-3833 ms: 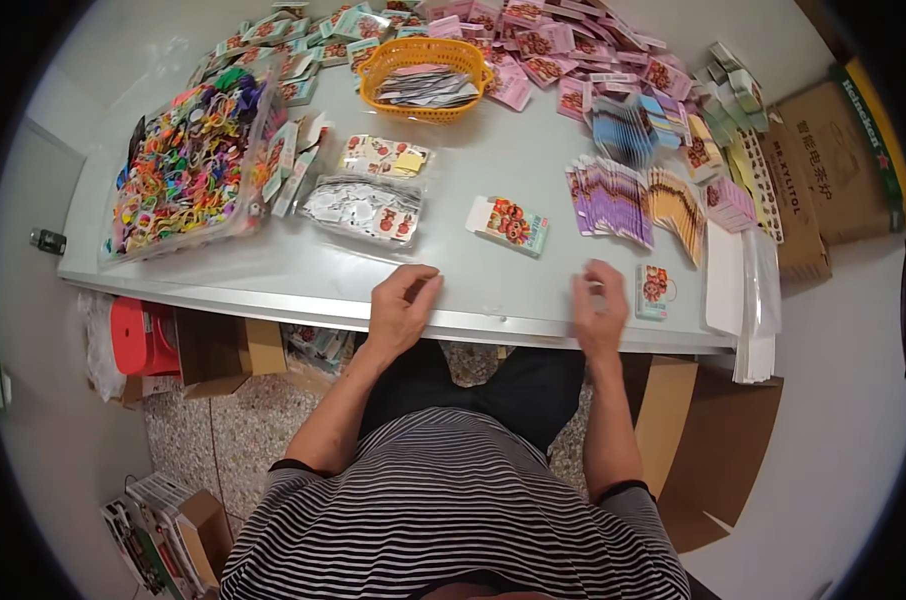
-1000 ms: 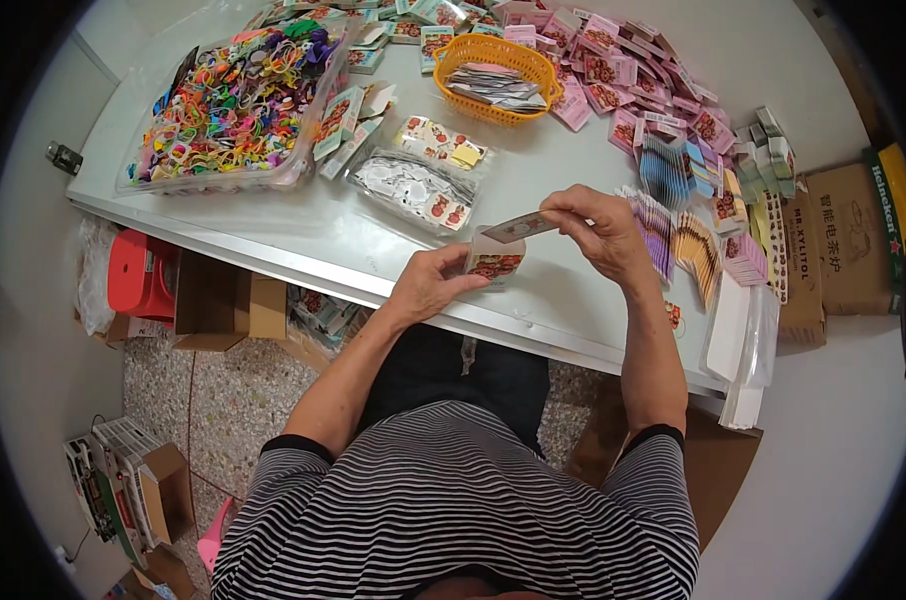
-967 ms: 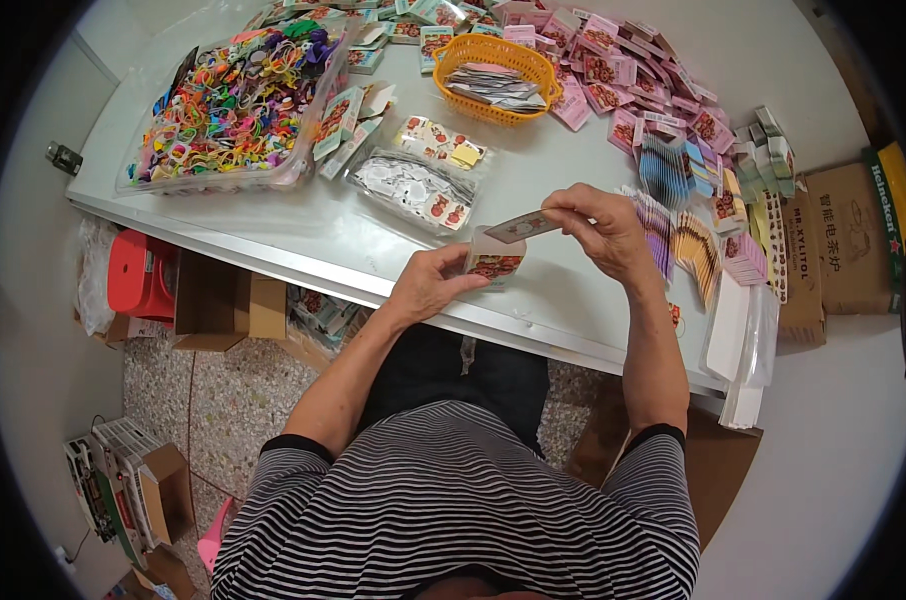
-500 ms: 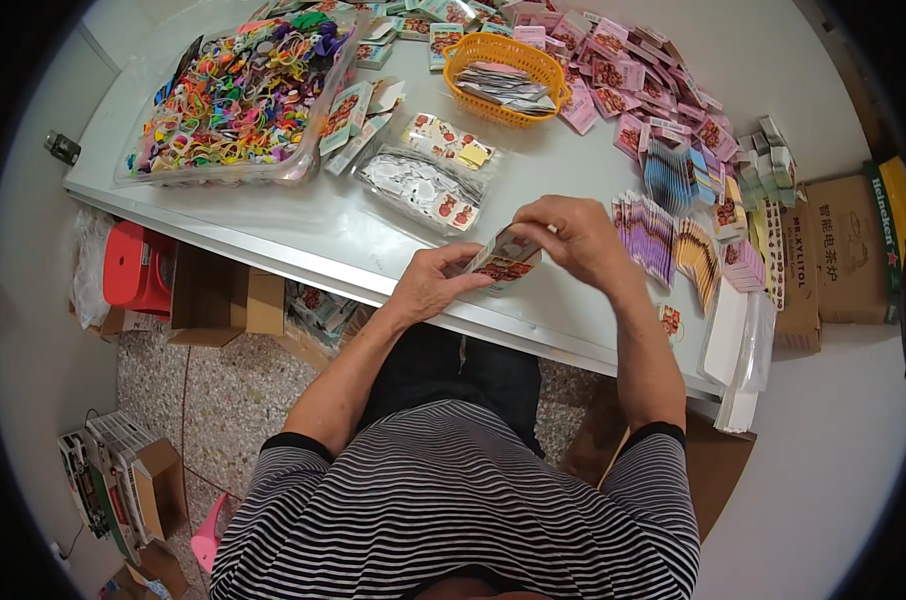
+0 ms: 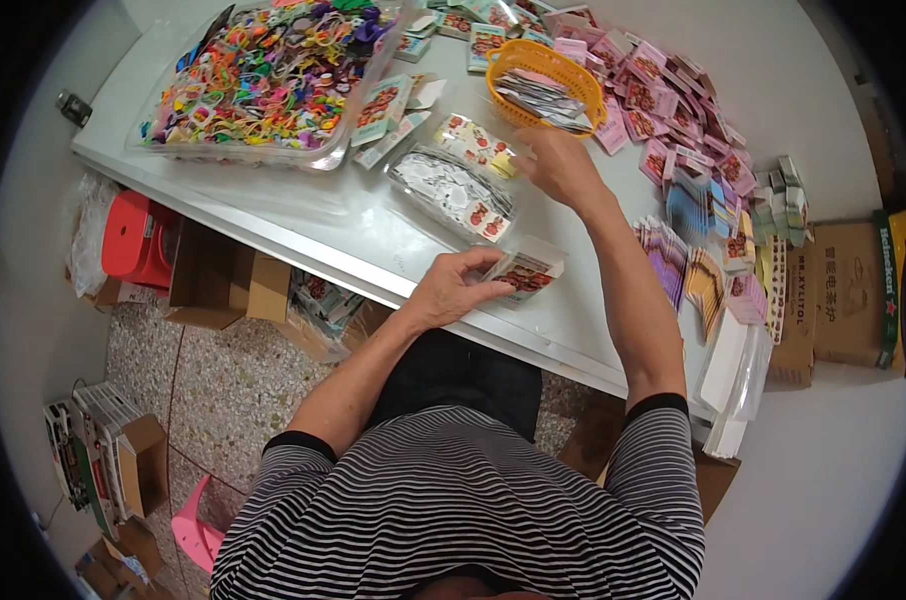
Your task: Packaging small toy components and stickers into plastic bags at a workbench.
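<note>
My left hand [image 5: 455, 291] pinches a small printed card box [image 5: 529, 277] by its left side, at the table's front edge. The box is tilted, with its end flap raised on the right. My right hand [image 5: 561, 165] reaches over the table, empty as far as I can see, its thumb and fingers somewhat apart. It is between a clear plastic tray [image 5: 410, 199] and an orange basket [image 5: 536, 52]. In the tray lie black-and-white packets and printed stickers [image 5: 460, 138]. Silvery flat packets [image 5: 541, 98] fill the basket.
A clear bin [image 5: 318, 160] heaped with colourful small trinkets stands at the left of the white table [image 5: 323, 225]. Pink boxes [image 5: 653, 97] pile up at the back right. Fanned purple cards [image 5: 661, 262] and orange cards [image 5: 706, 285] lie along the right side.
My right hand has let go of the card box and moved up and away toward the basket and tray. My left hand still holds the box. The whole view has shifted slightly.
</note>
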Available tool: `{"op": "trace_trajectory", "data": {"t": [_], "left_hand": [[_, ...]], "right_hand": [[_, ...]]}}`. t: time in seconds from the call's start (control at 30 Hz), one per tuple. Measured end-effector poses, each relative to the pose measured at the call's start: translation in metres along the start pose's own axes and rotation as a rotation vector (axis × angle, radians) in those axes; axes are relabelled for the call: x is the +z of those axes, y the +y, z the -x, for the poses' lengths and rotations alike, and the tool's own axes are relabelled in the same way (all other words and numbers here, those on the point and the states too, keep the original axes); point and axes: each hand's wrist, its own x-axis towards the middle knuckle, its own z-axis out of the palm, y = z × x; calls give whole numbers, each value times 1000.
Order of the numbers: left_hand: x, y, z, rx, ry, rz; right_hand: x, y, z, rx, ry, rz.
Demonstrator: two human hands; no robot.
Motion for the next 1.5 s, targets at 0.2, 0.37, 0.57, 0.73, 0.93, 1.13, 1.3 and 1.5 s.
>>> {"op": "trace_trajectory", "data": {"t": [0.2,0.37,0.57,0.73,0.93,1.13,1.3,1.5], "left_hand": [[1,-7,0,2,1,-8],[-5,-5,1,-40,-9,-42],[-4,-6,-1,-37,-3,-15],[-3,-3,-1,-59,-14,-5],[-2,-3,1,-63,8,-10],[0,-1,-1,-70,-4,-19],[-2,0,-1,-85,0,49],[-1,-2,-2,-81,-4,110]], "right_hand": [[33,0,-33,61,-306,245],[32,8,-33,0,-284,99],[20,15,-28,-53,-258,-101],[17,16,-23,-56,-210,-224],[17,13,-21,-96,-239,-182],[26,24,-7,-33,4,-328],[2,3,37,94,335,-766],[-13,-36,117,180,488,-1115]]}}
